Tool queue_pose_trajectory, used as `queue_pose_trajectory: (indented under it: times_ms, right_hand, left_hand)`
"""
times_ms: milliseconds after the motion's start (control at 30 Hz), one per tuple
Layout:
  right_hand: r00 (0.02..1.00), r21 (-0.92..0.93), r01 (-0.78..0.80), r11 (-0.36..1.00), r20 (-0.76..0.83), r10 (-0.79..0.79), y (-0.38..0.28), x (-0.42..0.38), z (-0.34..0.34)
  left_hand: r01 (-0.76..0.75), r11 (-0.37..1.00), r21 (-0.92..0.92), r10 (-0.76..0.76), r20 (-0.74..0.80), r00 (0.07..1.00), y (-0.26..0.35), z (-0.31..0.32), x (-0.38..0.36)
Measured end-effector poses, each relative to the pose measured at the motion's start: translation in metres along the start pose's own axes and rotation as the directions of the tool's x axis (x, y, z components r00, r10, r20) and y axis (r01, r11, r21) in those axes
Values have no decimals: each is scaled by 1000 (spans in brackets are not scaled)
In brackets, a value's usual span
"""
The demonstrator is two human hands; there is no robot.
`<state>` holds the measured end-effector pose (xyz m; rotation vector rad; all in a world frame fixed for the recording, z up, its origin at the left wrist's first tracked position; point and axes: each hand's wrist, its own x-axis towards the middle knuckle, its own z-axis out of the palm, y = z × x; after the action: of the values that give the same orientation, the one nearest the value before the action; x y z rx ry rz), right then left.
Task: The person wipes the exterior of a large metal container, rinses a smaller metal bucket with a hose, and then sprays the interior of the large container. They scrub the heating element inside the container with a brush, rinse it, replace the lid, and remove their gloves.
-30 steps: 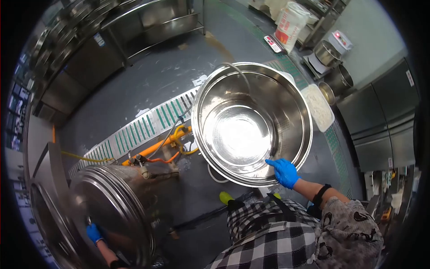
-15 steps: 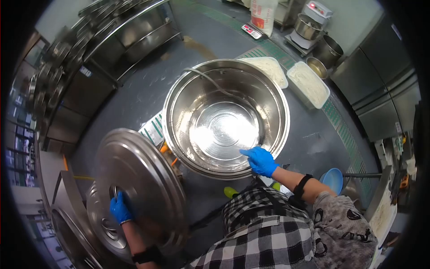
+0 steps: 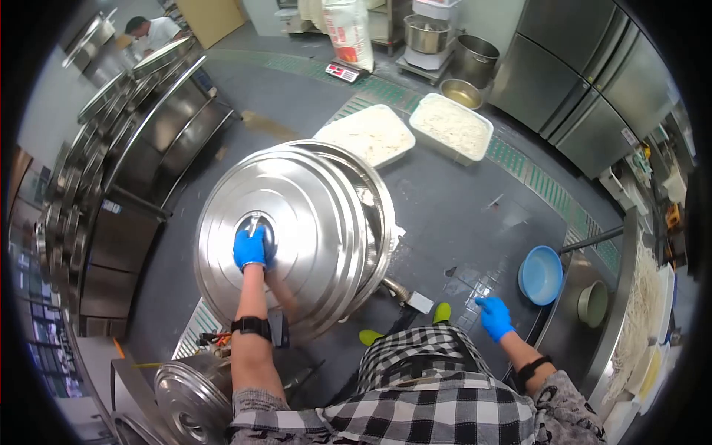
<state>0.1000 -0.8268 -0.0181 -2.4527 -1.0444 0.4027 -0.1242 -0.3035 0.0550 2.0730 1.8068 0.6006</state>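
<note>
A large round metal pot lid (image 3: 311, 215) lies over most of the wide steel pot (image 3: 381, 222) and leaves a crescent of the pot's inside showing on the right. My left hand (image 3: 249, 248), in a blue glove, is closed around the handle at the lid's centre. Off to the right, my blue-gloved right hand (image 3: 495, 317) hovers over the floor, fingers loosely extended and holding nothing. It is nearest to the light blue basin (image 3: 541, 275).
Beyond the pot, two white tubs of pale, floury-looking stuff, a left tub (image 3: 371, 133) and a right tub (image 3: 452, 127), sit on the floor. A steel rack (image 3: 141, 148) stands left, steel fridges (image 3: 571, 67) back right. A person (image 3: 154, 33) is at the far left.
My left hand has brought the lid from beside the pot up over its opening. My right hand has left the pot's rim and moved right. The view has shifted.
</note>
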Motion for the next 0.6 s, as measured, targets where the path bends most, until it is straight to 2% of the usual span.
queue_pose_trajectory:
  times_ms: [67, 167, 233, 267, 333, 367, 400, 467, 500, 533, 600]
  right_hand:
    - [966, -145, -253, 956, 23, 259, 62, -56, -4]
    - [826, -273, -526, 805, 61, 561, 117, -124, -13]
    - [719, -224, -666, 712, 61, 692, 140, -157, -14]
    - [719, -223, -664, 713, 69, 691, 152, -165, -13]
    - [651, -251, -698, 671, 171, 740, 166, -169, -14]
    - [648, -248, -699, 671, 176, 741, 174, -168, -13]
    - [657, -186, -707, 682, 184, 731, 175, -161, -16]
    - [660, -131, -716, 686, 193, 726, 179, -140, -26]
    - [741, -94, -640, 762, 187, 645, 180, -128, -30]
    - [810, -55, -559, 827, 175, 560, 181, -117, -33]
    - [831, -13, -528, 849, 199, 519, 185, -96, -36]
  left_hand:
    - [-66, 998, 13, 67, -6, 998, 1, 41, 5]
    - [6, 1000, 23, -7, 21, 1000, 16, 59, 5]
    - [2, 1000, 7, -3, 22, 1000, 22, 66, 7]
    - [4, 1000, 15, -4, 21, 1000, 22, 70, 8]
    - [30, 999, 10, -31, 33, 999, 25, 77, 14]
    - [129, 991, -47, -120, 160, 980, 27, 81, 18]
    - [127, 991, -38, -120, 162, 980, 27, 82, 16]
    - [45, 997, 60, -43, -24, 999, 34, 84, 7]
    - [78, 996, 38, -79, 17, 997, 33, 82, 8]
    - [91, 995, -45, -91, -5, 996, 34, 82, 7]
    - [63, 982, -179, -73, -48, 996, 39, 72, -1]
